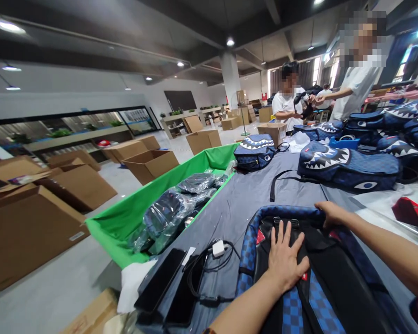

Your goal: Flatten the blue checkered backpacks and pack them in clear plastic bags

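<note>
A blue-and-black checkered backpack (334, 264) lies on the grey-covered table in front of me, its straps and back panel facing up. My left hand (287, 257) rests flat on the upper back panel, fingers spread and thumb out to the side. At the top right corner, my right hand (329, 213) grips the backpack's edge, with its fingertips partly hidden. Just beyond lies another blue backpack (351, 167) with a shark-mouth print, and a similar shark backpack (254, 150) sits farther left.
Left of the table, a green fabric bin (114, 222) holds several plastic-wrapped backpacks (169, 211). Two dark phone-like devices (163, 278) and a white charger (218, 248) with black cable lie nearby. Cardboard boxes (35, 232) stand on the floor. Two people (355, 88) are at the far side.
</note>
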A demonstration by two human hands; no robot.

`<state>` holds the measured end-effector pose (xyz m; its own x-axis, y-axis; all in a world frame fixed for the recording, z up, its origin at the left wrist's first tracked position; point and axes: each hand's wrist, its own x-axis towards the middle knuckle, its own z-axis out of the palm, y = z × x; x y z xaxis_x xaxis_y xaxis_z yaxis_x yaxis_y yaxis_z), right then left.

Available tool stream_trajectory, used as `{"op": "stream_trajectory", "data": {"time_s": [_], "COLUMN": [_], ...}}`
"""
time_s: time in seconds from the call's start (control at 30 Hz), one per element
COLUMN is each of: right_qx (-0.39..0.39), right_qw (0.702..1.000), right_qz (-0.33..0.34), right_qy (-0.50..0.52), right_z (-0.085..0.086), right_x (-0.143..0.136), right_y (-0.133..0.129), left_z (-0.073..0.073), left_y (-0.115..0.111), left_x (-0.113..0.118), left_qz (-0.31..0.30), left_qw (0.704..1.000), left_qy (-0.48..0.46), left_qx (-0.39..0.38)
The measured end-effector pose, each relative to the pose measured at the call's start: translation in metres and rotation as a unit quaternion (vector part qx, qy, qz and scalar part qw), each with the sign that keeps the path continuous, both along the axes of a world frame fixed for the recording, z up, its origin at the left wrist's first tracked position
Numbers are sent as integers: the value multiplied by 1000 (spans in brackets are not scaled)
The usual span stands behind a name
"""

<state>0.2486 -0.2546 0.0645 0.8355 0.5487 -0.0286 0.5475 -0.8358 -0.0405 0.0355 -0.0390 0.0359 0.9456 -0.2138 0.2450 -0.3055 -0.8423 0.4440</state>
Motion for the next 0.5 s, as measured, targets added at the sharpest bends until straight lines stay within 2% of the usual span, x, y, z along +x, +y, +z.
{"op": "stream_trajectory", "data": {"time_s": [0.1, 0.2, 0.27, 0.37, 0.43, 0.5], "right_qx": [-1, 9, 16, 37, 54, 60], "right_qw": [1000, 998, 995, 989, 979, 973], "right_qz": [-17, -45, -63, -64, -46, -32], "right_qy": [-6, -44, -70, -129, -190, -222], "right_z": [-9, -7, -8, -20, -33, -45], "right_x": [7, -12, -43, -110, -157, -192], "right_y": [3, -4, -10, -9, 5, 26], "left_z": [3, 3, 2, 0, 3, 10], "left_y": [2, 1, -1, -4, -4, -2], "left_x": [20, 33, 34, 29, 28, 29], "left_qz": [-5, 27, 46, 64, 72, 83], "left_qw": [998, 997, 997, 995, 994, 993], "left_qy": [52, 51, 31, 4, -10, -6], "left_qx": [29, 42, 49, 71, 82, 89]}}
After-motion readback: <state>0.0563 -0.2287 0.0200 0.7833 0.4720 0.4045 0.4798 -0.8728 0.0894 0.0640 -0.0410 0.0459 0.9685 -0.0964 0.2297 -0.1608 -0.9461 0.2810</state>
